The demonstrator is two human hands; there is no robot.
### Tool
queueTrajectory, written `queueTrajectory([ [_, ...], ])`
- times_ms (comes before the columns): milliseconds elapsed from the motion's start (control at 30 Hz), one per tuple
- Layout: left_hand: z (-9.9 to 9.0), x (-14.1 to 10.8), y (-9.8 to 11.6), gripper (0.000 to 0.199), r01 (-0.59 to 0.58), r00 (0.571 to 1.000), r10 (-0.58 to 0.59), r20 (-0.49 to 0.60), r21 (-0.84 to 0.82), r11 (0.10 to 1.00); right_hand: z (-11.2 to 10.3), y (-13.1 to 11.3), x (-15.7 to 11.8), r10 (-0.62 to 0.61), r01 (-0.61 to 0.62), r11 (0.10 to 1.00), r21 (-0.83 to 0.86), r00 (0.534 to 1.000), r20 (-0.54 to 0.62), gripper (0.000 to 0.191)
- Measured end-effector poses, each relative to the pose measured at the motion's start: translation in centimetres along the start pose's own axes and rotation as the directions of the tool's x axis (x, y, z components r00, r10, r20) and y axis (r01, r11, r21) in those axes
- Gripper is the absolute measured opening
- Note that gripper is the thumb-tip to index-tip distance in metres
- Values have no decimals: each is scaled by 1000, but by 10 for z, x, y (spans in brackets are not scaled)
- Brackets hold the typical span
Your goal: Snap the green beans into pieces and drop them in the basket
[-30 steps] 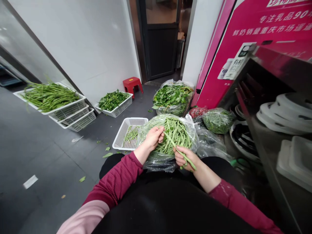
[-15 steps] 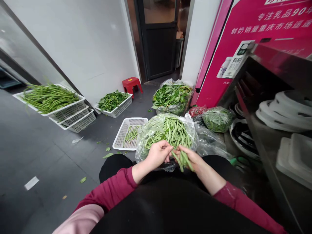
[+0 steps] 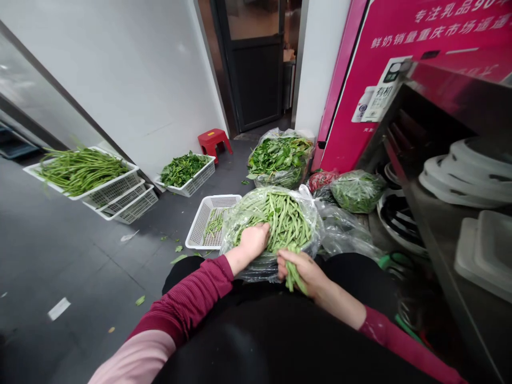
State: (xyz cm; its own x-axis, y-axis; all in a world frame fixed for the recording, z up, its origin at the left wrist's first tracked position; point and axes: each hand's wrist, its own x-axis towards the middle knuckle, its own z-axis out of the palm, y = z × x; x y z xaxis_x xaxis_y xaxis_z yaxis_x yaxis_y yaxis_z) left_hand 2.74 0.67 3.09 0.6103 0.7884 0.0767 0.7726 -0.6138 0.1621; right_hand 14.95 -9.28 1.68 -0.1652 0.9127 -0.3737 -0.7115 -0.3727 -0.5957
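Hand-picking of green beans at an open clear plastic bag (image 3: pixel 258 268), the landmark for all places given. The loose green beans (image 3: pixel 288 216) lie heaped inside it. The left hand (image 3: pixel 254 241) is over its near left part, fingers curled inward against the heap; whether they pinch a pod cannot be told. The right hand (image 3: pixel 306 271), at its near right edge, has its fingers closed around a small bunch of beans (image 3: pixel 295 274), whose ends hang below the grip. Just left of the bag is a white basket (image 3: pixel 202 247) with a few short green pieces (image 3: pixel 215 224); beyond it, bagged leafy greens (image 3: pixel 282 156). The step in hand appears to be selection from the heap; the next move calls for a light fingertip pinch on the left and a steady, uncrushing hold on the right.
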Motion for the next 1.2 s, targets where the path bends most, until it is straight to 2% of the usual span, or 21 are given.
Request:
queueTrajectory([
  [100, 4, 9, 4, 25, 29, 1000, -29, -9, -44, 999, -16, -16, 7, 2, 23, 988, 156, 988, -155, 4],
  [200, 14, 22, 17, 24, 101, 994, -95, 57, -125, 987, -34, -27, 16, 65, -9, 979, 205, 960, -271, 7],
  [300, 20, 32, 28, 24, 182, 980, -165, 111, -176, 967, -43, -28, 23, 22, 25, 987, 161, 959, -284, 7],
  [400, 17, 25, 30, 23, 158, 986, -146, 76, -195, 968, -40, -24, 31, -39, 73, 992, 105, 956, -290, 8],
  [467, 12, 10, 28, 22, 83, 996, -77, 40, -199, 977, -33, -22, 39, -28, 50, 996, 72, 958, -287, 9],
  [567, 2, -17, 26, 16, -111, 993, 115, 7, -198, 974, -24, -16, 51, -15, 23, 999, 30, 966, -257, 11],
  [633, -6, -31, 26, 15, -284, 955, 297, 16, -241, 928, -20, -11, 55, -63, 64, 998, -6, 972, -228, 13],
  [700, -13, -40, 26, 14, -440, 883, 469, 4, -336, 832, -19, -7, 54, -70, 63, 997, -41, 975, -209, 15],
  [733, -16, -41, 25, 13, -477, 861, 508, -23, -381, 792, -19, -6, 52, -58, 49, 997, -52, 978, -202, 16],
  [767, -18, -40, 23, 13, -473, 867, 494, -65, -416, 777, -19, -6, 48, -49, 38, 997, -61, 980, -192, 17],
  [800, -20, -37, 19, 13, -420, 903, 414, -116, -445, 791, -19, -6, 42, -53, 41, 996, -74, 984, -171, 17],
  [867, -21, -25, 4, 21, -183, 980, 114, -161, -531, 827, -17, -8, 28, -110, 98, 987, -130, 990, -92, 17],
  [900, -21, -17, -5, 27, -35, 989, -58, -135, -602, 798, -15, -9, 21, -139, 129, 976, -175, 989, -45, 18],
  [933, -21, -9, -14, 32, 104, 982, -183, -44, -682, 724, -12, -9, 13, -154, 150, 963, -223, 988, -1, 18],
  [967, -20, -2, -22, 35, 223, 963, -259, 75, -761, 610, -9, -9, 6, -155, 159, 950, -269, 987, 37, 18],
  [1000, -20, 5, -28, 38, 325, 936, -285, 208, -824, 465, -6, -9, 0, -146, 159, 939, -306, 987, 65, 17],
  [1033, -19, 10, -32, 41, 412, 905, -250, 345, -855, 314, -2, -9, -5, -127, 148, 930, -335, 988, 86, 17],
  [1100, -18, 16, -30, 47, 537, 843, -89, 531, -841, 68, 2, -8, -12, -69, 112, 914, -389, 990, 125, 19],
  [1167, -17, 17, -20, 45, 573, 820, 37, 572, -818, -56, 5, -7, -16, 0, 77, 897, -435, 985, 174, 20],
  [1200, -16, 17, -14, 41, 549, 836, 51, 546, -831, -95, 5, -7, -16, 26, 62, 899, -434, 981, 193, 20],
])
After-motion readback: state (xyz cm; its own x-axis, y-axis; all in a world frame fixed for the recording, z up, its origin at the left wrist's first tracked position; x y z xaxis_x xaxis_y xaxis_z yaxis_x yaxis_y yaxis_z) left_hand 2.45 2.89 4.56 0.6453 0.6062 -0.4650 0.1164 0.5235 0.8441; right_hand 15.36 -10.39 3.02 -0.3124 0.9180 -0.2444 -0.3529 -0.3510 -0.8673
